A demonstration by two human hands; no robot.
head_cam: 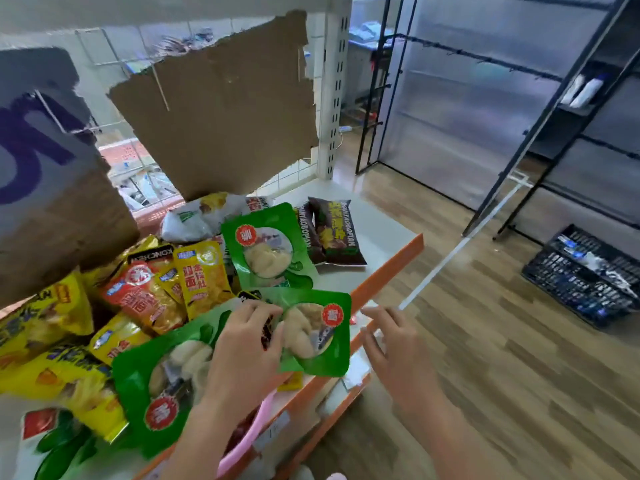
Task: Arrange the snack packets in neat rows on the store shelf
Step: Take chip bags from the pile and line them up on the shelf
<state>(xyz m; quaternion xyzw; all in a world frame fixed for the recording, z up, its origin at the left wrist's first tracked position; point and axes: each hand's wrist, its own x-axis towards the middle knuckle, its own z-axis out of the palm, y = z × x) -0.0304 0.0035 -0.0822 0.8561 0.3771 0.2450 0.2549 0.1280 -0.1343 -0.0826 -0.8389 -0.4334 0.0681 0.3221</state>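
A heap of snack packets covers the white store shelf [377, 244] with its orange front edge. My left hand [247, 337] grips a green packet [325, 341] near the shelf's front, thumb on its clear window. A second green packet [159, 382] lies under my left wrist and a third green packet [268, 251] sits further back. Two dark brown packets [332, 233] lie side by side at the right. Yellow packets [204, 271] and a red packet [142, 299] are piled at the left. My right hand [391, 341] hovers just off the shelf edge, fingers relaxed, holding nothing.
Torn cardboard flaps [221, 109] stand up behind the pile, with another flap [45, 174] at the left. A white shelf upright [334, 91] rises at the back corner. Black metal racks [519, 98] and a black crate [585, 275] stand on the wooden floor to the right.
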